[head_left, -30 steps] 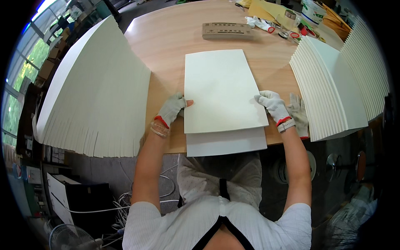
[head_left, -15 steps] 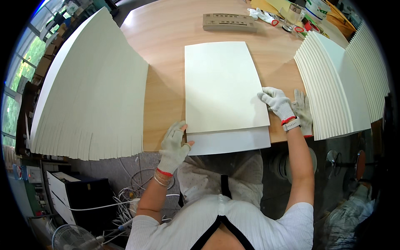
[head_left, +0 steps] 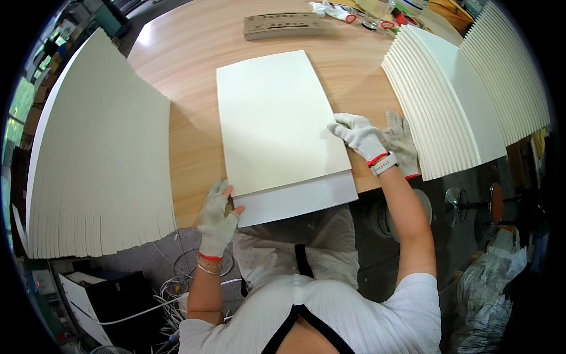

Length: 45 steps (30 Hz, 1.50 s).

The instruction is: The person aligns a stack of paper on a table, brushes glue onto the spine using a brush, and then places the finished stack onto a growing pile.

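A large cream sheet (head_left: 277,124) lies on top of a white sheet (head_left: 300,197), whose near strip sticks out toward me. Whether more sheets lie between them cannot be seen. My left hand (head_left: 216,218), in a pale glove with bare thumb and finger tips, touches the left edge near the lower corner, with thumb and forefinger apart. At the right edge, my right hand (head_left: 358,135) in a white glove with a red cuff has its fingers bent over the cream sheet's border. An unworn greyish glove (head_left: 401,141) lies beside that hand.
A tall fanned stack of cream sheets (head_left: 106,159) stands on the left of the wooden table (head_left: 194,135). Staggered piles of sheets (head_left: 436,106) are at the right. Farther back are a long brown box (head_left: 283,26), white gloves (head_left: 331,10) and red-handled scissors (head_left: 387,25). Cables (head_left: 168,301) lie on the floor.
The whole view has shifted and turned slightly, so the sheets sit farther left and look tilted. Both hands stay at the same edges of the sheets.
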Motion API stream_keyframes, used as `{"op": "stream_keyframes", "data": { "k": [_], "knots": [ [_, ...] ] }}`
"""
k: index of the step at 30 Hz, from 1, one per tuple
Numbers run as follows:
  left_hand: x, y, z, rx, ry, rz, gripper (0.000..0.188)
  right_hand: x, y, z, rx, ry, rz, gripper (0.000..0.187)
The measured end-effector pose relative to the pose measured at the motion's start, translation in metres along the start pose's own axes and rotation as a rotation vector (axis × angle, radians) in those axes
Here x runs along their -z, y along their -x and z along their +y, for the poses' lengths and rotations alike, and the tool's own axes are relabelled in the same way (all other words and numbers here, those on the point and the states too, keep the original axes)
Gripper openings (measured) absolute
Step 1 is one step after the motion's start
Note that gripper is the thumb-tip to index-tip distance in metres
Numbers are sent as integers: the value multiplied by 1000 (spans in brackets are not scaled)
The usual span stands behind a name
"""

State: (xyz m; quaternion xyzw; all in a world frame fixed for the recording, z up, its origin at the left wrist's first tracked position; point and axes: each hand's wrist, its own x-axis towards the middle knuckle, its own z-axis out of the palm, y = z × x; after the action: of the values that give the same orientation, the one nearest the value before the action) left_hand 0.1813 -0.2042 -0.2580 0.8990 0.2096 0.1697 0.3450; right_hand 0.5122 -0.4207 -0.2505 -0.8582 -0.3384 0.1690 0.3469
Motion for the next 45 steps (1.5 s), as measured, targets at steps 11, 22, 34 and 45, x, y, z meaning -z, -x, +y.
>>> {"op": "stream_keyframes", "data": {
  "k": [11, 22, 34, 45],
  "knots": [
    [7, -8, 3, -103, -82, -9, 49, 1, 3, -17, -138, 76, -22, 26],
    [24, -42, 60, -400, -403, -409, 84, 11, 62, -31, 426, -170, -179, 29],
    [23, -34, 77, -431, -414, -503, 43, 17, 54, -13, 309, -316, -274, 47],
    [13, -36, 66, -328, -251, -375, 10, 15, 57, -15, 226, -384, -246, 47]
  ]
}}
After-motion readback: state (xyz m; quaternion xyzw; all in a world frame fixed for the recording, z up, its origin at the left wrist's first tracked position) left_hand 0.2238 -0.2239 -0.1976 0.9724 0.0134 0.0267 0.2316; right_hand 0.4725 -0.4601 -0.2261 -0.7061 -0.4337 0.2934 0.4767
